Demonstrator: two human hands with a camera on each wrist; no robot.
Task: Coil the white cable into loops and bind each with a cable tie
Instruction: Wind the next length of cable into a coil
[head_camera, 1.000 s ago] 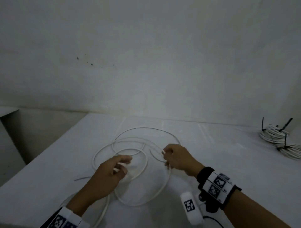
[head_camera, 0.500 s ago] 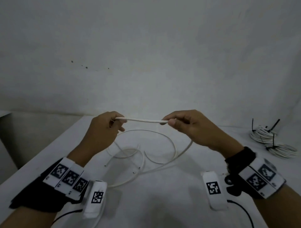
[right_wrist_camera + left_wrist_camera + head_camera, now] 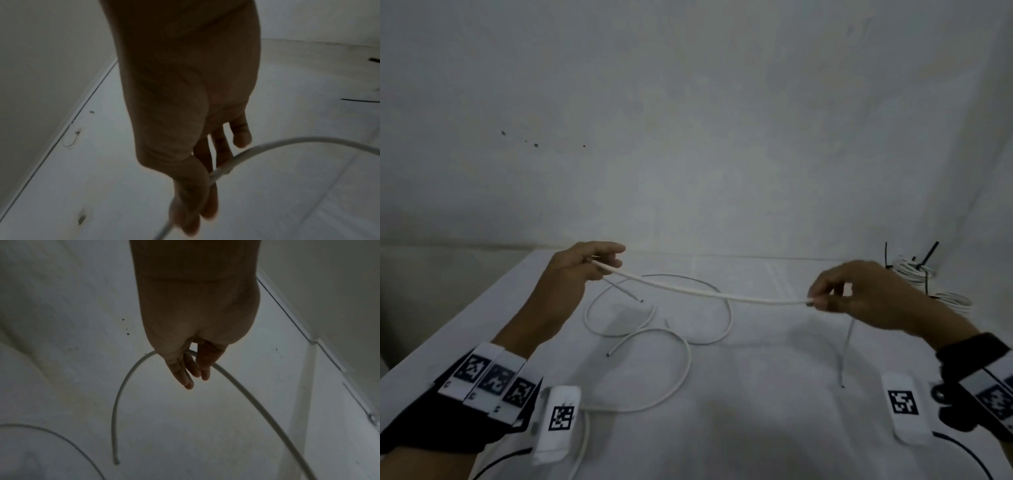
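White cable: a stretch of the white cable (image 3: pixel 709 291) hangs in the air between the two hands, above the table, sagging slightly and sloping down from the left hand toward the right; the rest lies in loose curves on the table below and runs toward the near edge
Cable ends: one short tail drops from the left hand and ends just above the table; another thin tail hangs down from the right hand
Left wrist view of cable: the white cable (image 3: pixel 246 395) passes through the fingers and arcs away on both sides, one side ending in a cut tip
Right wrist view of cable: the white cable (image 3: pixel 267 146) curves in from the right and runs into the pinch
Left hand: the left hand (image 3: pixel 582 270) is raised at the far left of the table, thumb and fingers pinching the cable; other fingers are extended forward
Right hand: the right hand (image 3: pixel 859 294) is raised to the right, thumb and forefinger pinched on the cable, other fingers curled loosely
Table: the white table (image 3: pixel 774 428) stands against a pale wall (image 3: pixel 688 137)
Bundled coils: two finished coils (image 3: pixel 914 274) of white cable, bound with black cable ties (image 3: pixel 928 255) whose tails stick up, lie at the far right of the table, behind the right hand
Wrist gear: black straps with patterned marker tags sit on both wrists
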